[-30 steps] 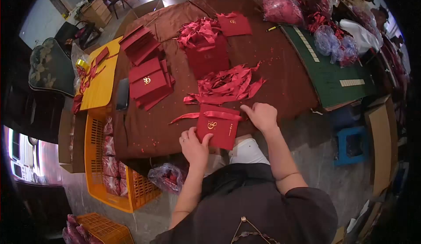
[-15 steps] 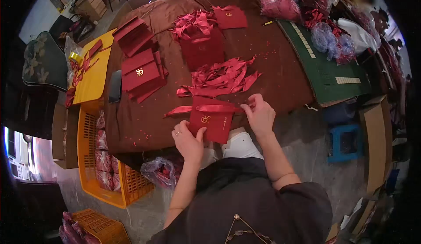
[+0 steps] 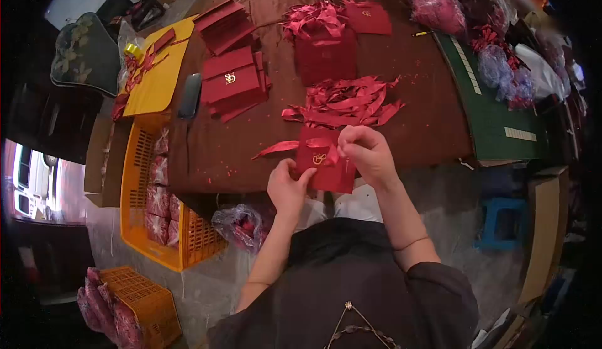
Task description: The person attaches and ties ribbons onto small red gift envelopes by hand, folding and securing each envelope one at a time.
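A red envelope with a gold emblem (image 3: 335,179) lies at the table's front edge, a red satin ribbon (image 3: 276,149) running across its upper part and out to the left. My left hand (image 3: 290,189) grips the envelope's left side, thumb on its face and fingers round the edge. My right hand (image 3: 369,153) is closed in a pinch on the ribbon's right part, drawn over the envelope's front. Just beyond lies a heap of loose red ribbons (image 3: 351,101). Behind that, a dark red bag (image 3: 326,57) sits below another ribbon bunch (image 3: 313,20).
Stacked red envelopes (image 3: 232,80) and a phone (image 3: 190,96) lie on the left of the brown-covered table (image 3: 433,120). A green board (image 3: 501,114) is on the right. A yellow crate (image 3: 182,236) of wrapped packs and a blue stool (image 3: 501,220) stand on the floor.
My right hand has moved left and inward, folding the ribbon's right end over the envelope's front. My left hand still holds the envelope's left side. The whole view has shifted.
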Tool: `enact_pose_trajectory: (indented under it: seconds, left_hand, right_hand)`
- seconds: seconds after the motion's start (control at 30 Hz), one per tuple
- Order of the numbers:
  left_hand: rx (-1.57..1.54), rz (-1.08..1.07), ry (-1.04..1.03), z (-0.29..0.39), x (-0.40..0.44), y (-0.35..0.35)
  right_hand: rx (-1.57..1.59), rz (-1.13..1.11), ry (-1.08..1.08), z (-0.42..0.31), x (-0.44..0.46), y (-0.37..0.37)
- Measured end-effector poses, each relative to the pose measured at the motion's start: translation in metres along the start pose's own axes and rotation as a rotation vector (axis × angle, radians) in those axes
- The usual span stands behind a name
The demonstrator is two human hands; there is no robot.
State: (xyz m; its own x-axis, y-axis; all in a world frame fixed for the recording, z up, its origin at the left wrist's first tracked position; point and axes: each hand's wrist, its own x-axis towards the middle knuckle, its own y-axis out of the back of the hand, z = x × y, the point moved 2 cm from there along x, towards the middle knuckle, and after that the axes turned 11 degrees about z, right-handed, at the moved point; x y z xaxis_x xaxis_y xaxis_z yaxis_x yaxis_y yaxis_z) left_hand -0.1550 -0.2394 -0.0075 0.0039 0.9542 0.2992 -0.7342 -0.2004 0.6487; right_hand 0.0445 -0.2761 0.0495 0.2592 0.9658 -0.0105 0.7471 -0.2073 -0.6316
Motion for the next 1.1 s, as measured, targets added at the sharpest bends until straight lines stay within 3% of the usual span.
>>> enact_pose_trajectory:
  seconds: [0.07,0.1,0.2,0.23,0.3,0.4,0.43,0.5,0.57,0.7,0.8,0.93,1.1]
  left_hand:
    - [0.012,-0.018,0.041,-0.001,0.003,-0.001]
    - [0.024,-0.002,0.017,-0.001,0.003,-0.002]
    - [0.012,0.006,-0.002,-0.001,0.004,0.0]
    - [-0.012,0.001,0.009,0.002,0.005,0.0]
    - [-0.012,-0.012,0.007,0.005,0.005,0.002]
    - [0.019,-0.031,-0.01,0.003,0.005,0.003]
    - [-0.018,-0.061,0.026,0.0,0.006,0.001]
    - [-0.056,-0.085,0.065,-0.003,0.009,0.003]
    - [-0.172,-0.242,0.152,-0.01,0.011,0.007]
    - [-0.378,-0.325,0.287,-0.015,0.013,0.011]
    - [-0.271,-0.303,0.207,-0.01,0.012,0.016]
    - [-0.267,-0.146,0.097,-0.007,0.006,0.014]
    - [-0.269,-0.211,0.158,-0.007,0.001,0.015]
  right_hand:
    - [0.046,-0.063,0.248,-0.001,0.005,-0.006]
    - [0.047,-0.064,0.247,-0.001,0.007,-0.007]
    - [-0.608,0.243,0.49,-0.006,0.008,-0.003]
    - [-0.859,0.22,0.565,-0.018,0.004,-0.005]
    - [-1.127,-0.105,0.738,-0.023,0.001,0.006]
    - [-1.273,-0.571,0.546,-0.011,-0.013,0.023]
    - [-1.344,-0.632,0.459,-0.004,-0.018,0.029]
    - [-1.452,-0.671,0.459,0.008,-0.022,0.038]
    - [-1.426,-0.693,0.521,0.012,-0.022,0.042]
    - [-1.35,-0.501,0.698,0.016,-0.021,0.022]
    - [-1.249,-0.172,0.774,0.033,-0.019,0.004]
    - [-1.281,-0.085,0.794,0.046,-0.019,-0.014]
    - [-1.251,-0.053,0.786,0.055,-0.02,-0.015]
